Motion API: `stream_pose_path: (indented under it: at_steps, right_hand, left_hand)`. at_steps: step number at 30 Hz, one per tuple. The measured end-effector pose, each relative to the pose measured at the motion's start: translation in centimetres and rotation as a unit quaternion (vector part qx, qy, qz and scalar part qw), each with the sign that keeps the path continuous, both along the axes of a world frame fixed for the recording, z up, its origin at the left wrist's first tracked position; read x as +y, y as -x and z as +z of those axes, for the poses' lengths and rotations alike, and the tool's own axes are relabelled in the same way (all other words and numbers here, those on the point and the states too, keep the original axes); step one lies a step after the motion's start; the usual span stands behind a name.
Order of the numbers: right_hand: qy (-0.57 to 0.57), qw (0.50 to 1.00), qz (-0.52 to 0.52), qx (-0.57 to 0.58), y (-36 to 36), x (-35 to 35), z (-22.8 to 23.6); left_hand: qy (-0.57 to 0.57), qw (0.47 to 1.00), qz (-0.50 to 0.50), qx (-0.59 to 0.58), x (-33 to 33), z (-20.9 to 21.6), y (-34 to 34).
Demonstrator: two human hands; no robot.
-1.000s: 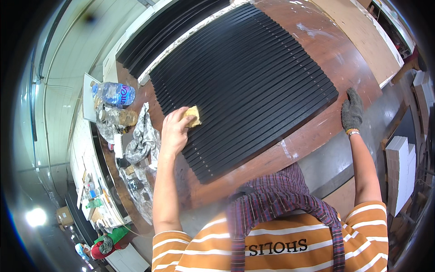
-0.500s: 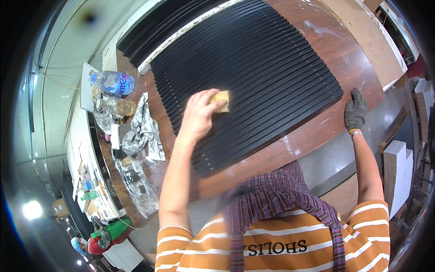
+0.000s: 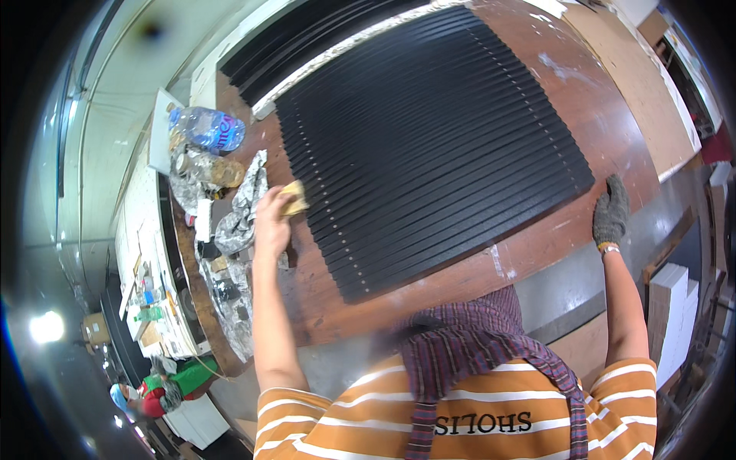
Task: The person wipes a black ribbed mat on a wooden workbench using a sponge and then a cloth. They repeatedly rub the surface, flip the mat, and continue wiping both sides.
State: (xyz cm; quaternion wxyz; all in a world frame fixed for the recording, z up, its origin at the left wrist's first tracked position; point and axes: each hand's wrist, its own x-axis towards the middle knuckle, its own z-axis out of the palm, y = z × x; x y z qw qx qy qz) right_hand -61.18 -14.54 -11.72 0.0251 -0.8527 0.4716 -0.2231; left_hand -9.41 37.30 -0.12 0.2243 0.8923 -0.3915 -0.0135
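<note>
My bare left hand (image 3: 271, 218) grips a small yellow sponge-like pad (image 3: 294, 198) between thumb and fingers. It is at the left edge of a large black ribbed panel (image 3: 429, 146), beside a crumpled grey-stained cloth (image 3: 244, 211). The panel lies flat on a brown wooden table (image 3: 613, 146), with rows of small light dots running across its ribs near both ends. Over at the table's right edge, my right hand (image 3: 611, 213) wears a dark grey knit glove. Its fingers lie stretched on the tabletop near the panel's corner, holding nothing.
A large clear plastic bottle (image 3: 207, 129) and a smaller jar with yellowish contents (image 3: 211, 169) stand at the left. More black ribbed pieces (image 3: 307, 42) lie beyond a whitish strip (image 3: 345, 50). White blocks (image 3: 668, 314) are stacked at right. Another person (image 3: 153, 395) is far off at lower left.
My left hand has moved left with the yellow pad, from over the black panel to its left edge. The gloved right hand stays at the table's right edge. The whole view has shifted slightly.
</note>
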Motion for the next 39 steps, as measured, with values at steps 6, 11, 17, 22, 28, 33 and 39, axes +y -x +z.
stream_pose_path:
  at_steps: [6,11,17,22,28,33,39]
  right_hand:
    - [-0.02,1.0,-0.002,0.014,0.8,-0.5,0.0]
    - [-0.018,0.999,-0.008,0.031,0.0,-0.6,0.2]
    - [-0.021,1.0,-0.008,0.021,0.0,0.0,0.4]
    - [-0.015,1.0,-0.004,0.022,0.4,0.0,0.6]
    - [-0.047,0.998,-0.024,0.026,-0.6,1.0,2.1]
    - [-0.086,0.996,-0.03,-0.023,-0.9,1.4,2.1]
    - [-0.092,0.995,-0.033,0.0,-1.1,1.8,2.9]
  left_hand:
    - [0.037,0.997,0.03,0.069,-0.4,1.5,0.8]
    - [0.028,0.988,0.152,0.023,2.1,-1.8,-1.9]
    - [0.031,0.996,0.08,-0.001,0.7,-1.5,-1.9]
    - [0.061,0.988,0.05,-0.132,-4.8,-0.7,-2.6]
    - [0.028,0.994,-0.091,-0.054,-12.6,-0.2,-4.9]
    - [-0.049,0.975,0.184,-0.112,-5.7,-1.5,-15.7]
    - [0.021,0.996,0.03,-0.085,-14.9,0.4,-17.4]
